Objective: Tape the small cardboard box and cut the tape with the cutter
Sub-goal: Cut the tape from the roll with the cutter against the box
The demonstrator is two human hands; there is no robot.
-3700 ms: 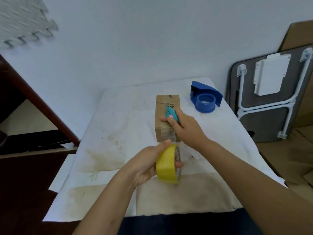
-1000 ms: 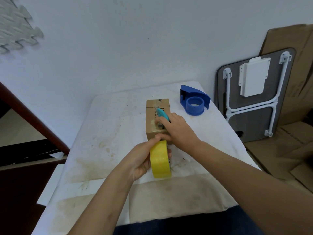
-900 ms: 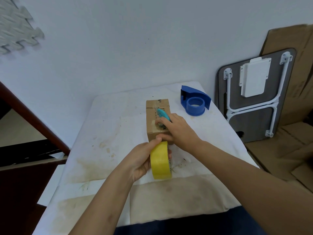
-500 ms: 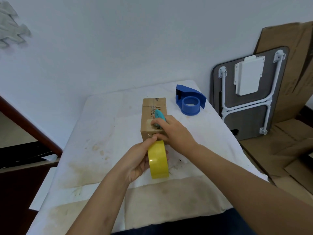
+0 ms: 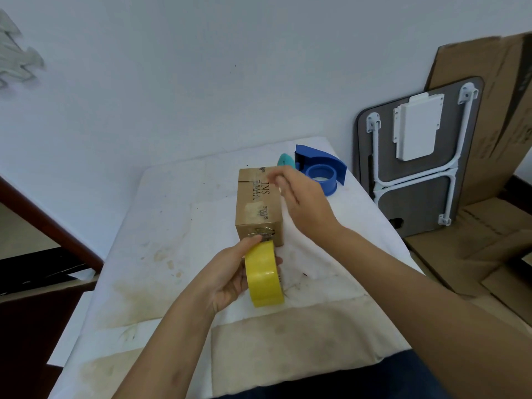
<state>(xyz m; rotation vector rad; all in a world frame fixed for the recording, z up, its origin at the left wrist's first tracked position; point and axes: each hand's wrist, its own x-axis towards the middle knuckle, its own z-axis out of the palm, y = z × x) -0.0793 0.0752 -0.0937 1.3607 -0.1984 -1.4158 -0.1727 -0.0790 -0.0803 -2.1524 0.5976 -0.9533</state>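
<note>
Taping the small brown cardboard box (image 5: 257, 205) on the stained white table (image 5: 161, 254)

The left hand (image 5: 230, 273) grips the yellow tape roll (image 5: 263, 274) against the box's near end; the right hand (image 5: 299, 197), blurred beside the box, has fingers loosely spread, the teal cutter (image 5: 285, 160) behind it. Keep the strip taut, press it flat, then cut close.

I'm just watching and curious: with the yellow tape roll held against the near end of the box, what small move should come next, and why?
Probably bring the teal cutter back to the near end of the box and slice there. The left hand holds the yellow tape roll against that end, seemingly still joined to it. The right hand is blurred over the far end; whether its grip holds the cutter is unclear.
</note>
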